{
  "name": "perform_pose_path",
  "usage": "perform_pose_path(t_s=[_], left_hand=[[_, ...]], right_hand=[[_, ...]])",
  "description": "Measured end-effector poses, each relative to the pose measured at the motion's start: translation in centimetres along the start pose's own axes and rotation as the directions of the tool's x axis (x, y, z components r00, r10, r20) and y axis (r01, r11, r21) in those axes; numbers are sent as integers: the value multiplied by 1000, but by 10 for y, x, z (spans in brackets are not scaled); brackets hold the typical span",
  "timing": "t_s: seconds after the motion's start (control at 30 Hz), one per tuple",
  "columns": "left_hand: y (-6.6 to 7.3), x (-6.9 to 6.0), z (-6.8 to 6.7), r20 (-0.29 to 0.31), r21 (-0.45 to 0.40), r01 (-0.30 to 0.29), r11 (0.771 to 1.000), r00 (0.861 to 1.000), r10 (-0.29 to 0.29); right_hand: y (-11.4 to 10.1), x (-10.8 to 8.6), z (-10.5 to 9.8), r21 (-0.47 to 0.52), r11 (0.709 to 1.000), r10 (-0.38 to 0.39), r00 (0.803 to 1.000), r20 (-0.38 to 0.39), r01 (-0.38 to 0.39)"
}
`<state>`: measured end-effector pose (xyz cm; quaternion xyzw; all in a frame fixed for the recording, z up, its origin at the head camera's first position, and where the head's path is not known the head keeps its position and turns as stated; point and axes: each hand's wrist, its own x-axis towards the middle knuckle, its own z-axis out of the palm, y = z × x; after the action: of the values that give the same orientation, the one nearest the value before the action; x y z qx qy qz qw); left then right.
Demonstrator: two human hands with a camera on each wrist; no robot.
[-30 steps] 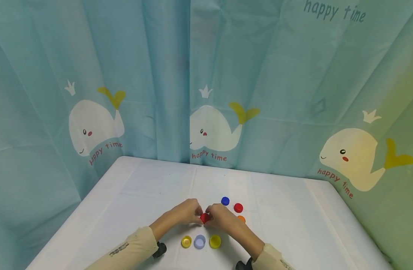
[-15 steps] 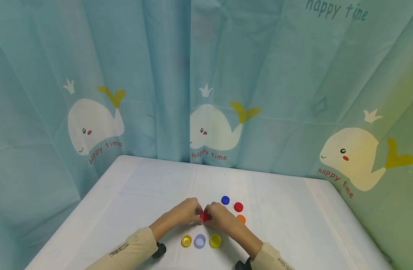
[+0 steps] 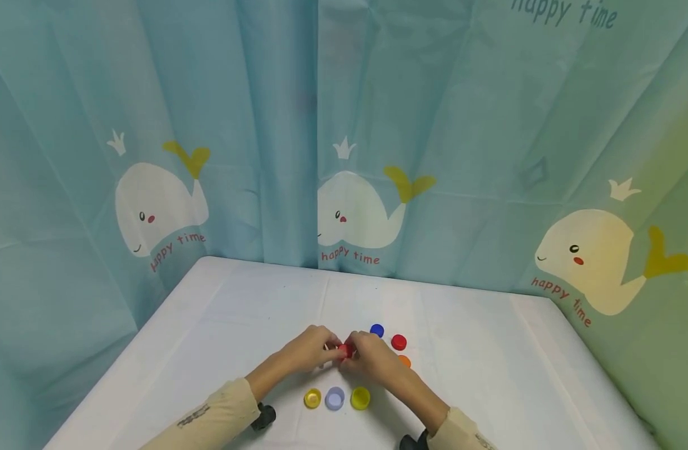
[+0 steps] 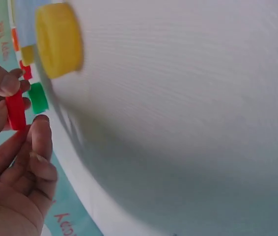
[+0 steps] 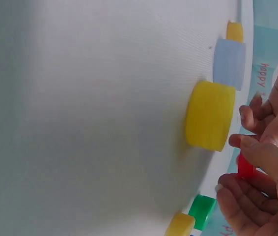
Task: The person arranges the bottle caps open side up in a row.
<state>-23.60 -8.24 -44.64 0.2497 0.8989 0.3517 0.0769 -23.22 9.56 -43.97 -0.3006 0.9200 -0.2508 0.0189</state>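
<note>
Both hands meet over the table around one small red bottle cap (image 3: 345, 351). My left hand (image 3: 310, 350) pinches its left side between thumb and fingers. From the right, my right hand (image 3: 374, 359) has its thumb and fingertips on the same cap. The left wrist view has the red cap (image 4: 16, 110) standing on edge between the fingertips, off the table. In the right wrist view the right thumb covers part of the cap (image 5: 246, 167). Closer to the person, a small yellow cap (image 3: 313, 398), a pale blue cap (image 3: 334, 398) and a larger yellow cap (image 3: 360, 398) lie in a row.
Beyond the right hand lie a blue cap (image 3: 377, 330), another red cap (image 3: 399, 342) and a partly hidden orange cap (image 3: 404, 362). A green cap (image 5: 202, 212) shows in the wrist views. The white table (image 3: 473, 369) backs onto a whale-print curtain (image 3: 282, 206).
Both hands have raised the red cap slightly and shifted it a little to the right. The head view has tilted slightly down. The other visible caps keep their places on the table.
</note>
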Motion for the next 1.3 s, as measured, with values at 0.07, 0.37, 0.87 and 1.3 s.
perform_pose_path(t_s=[0.07,0.37,0.87,1.3], left_hand=[[2,1,0,-9,-20,10,1000,1000,-10],[13,2,-1,-58,-119,25,993,998,-32],[29,-1,-1,-149,-204,-25,979,989,-6],[38,4,4,-120,-243,-36,969,993,7]], right_hand=[[1,-1,-2,3,1000,-16,1000,-15,16],[5,-8,-6,23,999,-47,996,-70,49],[11,-24,-24,308,951,29,991,-133,14],[16,-37,-36,331,944,62,989,-131,-15]])
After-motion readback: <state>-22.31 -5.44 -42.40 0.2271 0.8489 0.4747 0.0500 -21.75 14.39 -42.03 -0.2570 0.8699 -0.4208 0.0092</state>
